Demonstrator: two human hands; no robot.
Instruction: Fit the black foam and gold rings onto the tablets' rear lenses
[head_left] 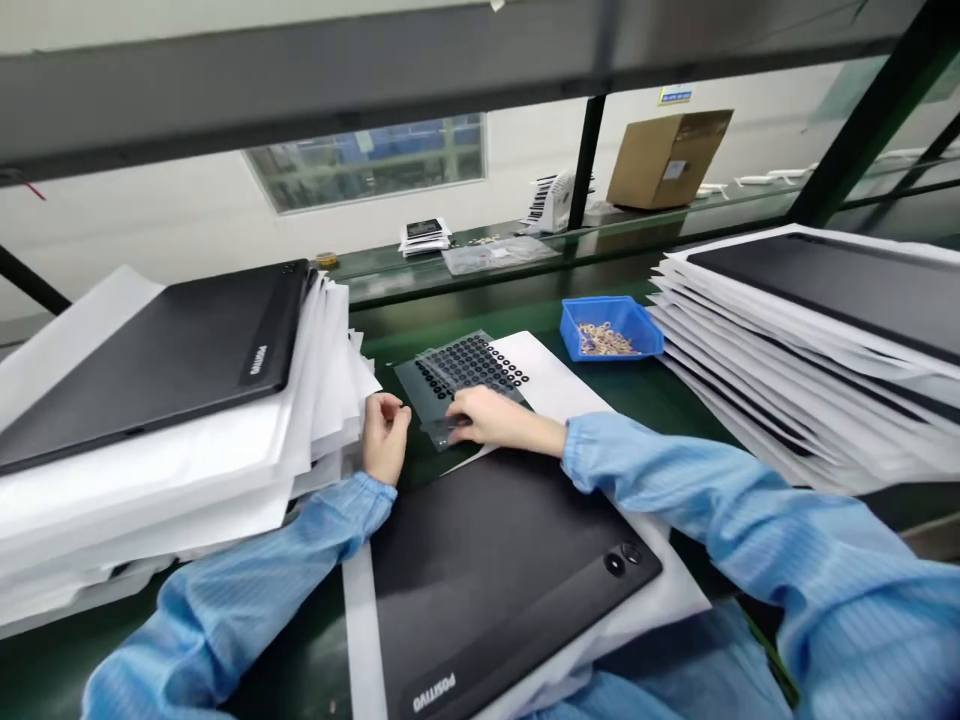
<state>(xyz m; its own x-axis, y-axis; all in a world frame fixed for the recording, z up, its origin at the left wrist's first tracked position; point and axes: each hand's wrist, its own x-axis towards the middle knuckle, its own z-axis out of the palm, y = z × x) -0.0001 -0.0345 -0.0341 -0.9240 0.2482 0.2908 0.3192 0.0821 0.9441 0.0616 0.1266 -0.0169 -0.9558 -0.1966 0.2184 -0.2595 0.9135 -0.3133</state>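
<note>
I've a left stack [247,425], right stack [817,365], blue bin [634,322] around; left hand [385,440] curled, right hand [491,418] on stickers [466,360], grips unclear.

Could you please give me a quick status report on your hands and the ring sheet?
Right hand at black-ring sheet, hiding its near end. Left hand curled beside left stack, grip unclear. Dark tablet lies nearer, on white paper.

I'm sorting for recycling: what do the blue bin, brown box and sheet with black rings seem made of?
Blue bin: probably smooth plastic, given even colour and soft shine. Brown box: likely matte cardboard, plain tan sides. Sheet: clear, glossy film, perhaps plastic; green shows through.
</note>
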